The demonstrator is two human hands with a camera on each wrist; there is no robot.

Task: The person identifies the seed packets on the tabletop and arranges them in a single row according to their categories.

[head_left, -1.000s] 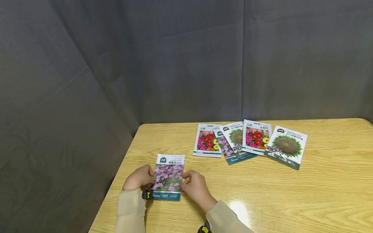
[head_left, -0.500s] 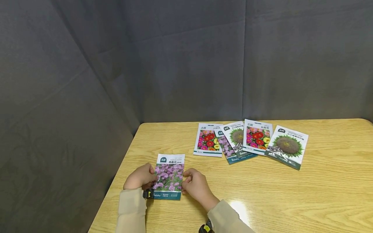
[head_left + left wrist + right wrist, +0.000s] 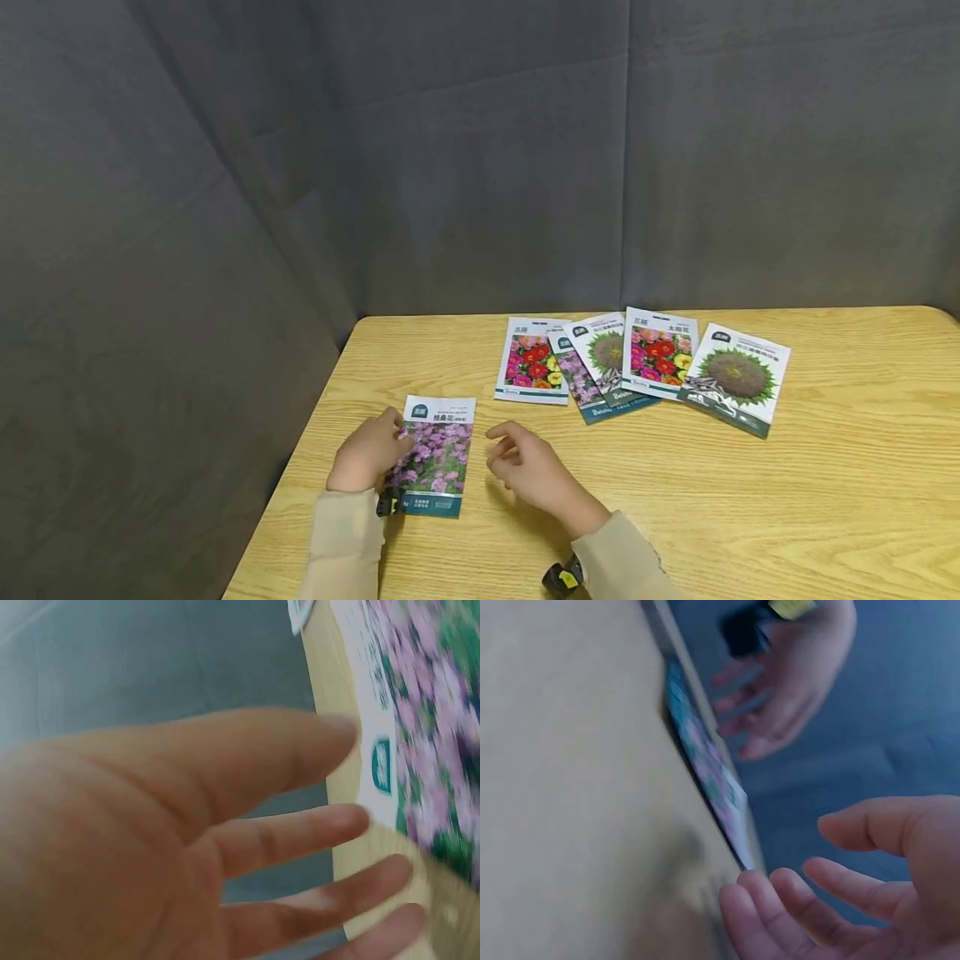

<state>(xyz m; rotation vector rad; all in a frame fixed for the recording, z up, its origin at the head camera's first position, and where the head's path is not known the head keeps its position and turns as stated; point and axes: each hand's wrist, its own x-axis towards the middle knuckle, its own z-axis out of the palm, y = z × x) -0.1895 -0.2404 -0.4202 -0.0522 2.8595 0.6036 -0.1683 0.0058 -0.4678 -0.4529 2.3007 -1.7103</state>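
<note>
A seed packet [image 3: 435,454] printed with pink-purple flowers lies face up at the left part of the wooden table. Over its left edge hovers my left hand [image 3: 372,450], thumb and fingers spread in the left wrist view, where the packet [image 3: 431,712] shows beside the fingertips. To the packet's right, apart from it, my right hand [image 3: 528,467] is raised with loosely bent fingers and nothing in them. The right wrist view shows the packet [image 3: 709,769] edge-on, between the fingers of my right hand [image 3: 840,900] and the left hand beyond.
Toward the back lies an overlapping row of packets: a red-and-yellow flower packet [image 3: 532,362], a purple flower packet [image 3: 581,379], a sunflower packet [image 3: 603,350], another mixed-flower packet [image 3: 660,354] and another sunflower packet [image 3: 738,375]. A grey curtain [image 3: 480,167] borders the wooden table [image 3: 847,483].
Both hands have let go of the purple flower packet's sides. My right hand has moved right and away; my left has lifted slightly. The packet stays in nearly the same place.
</note>
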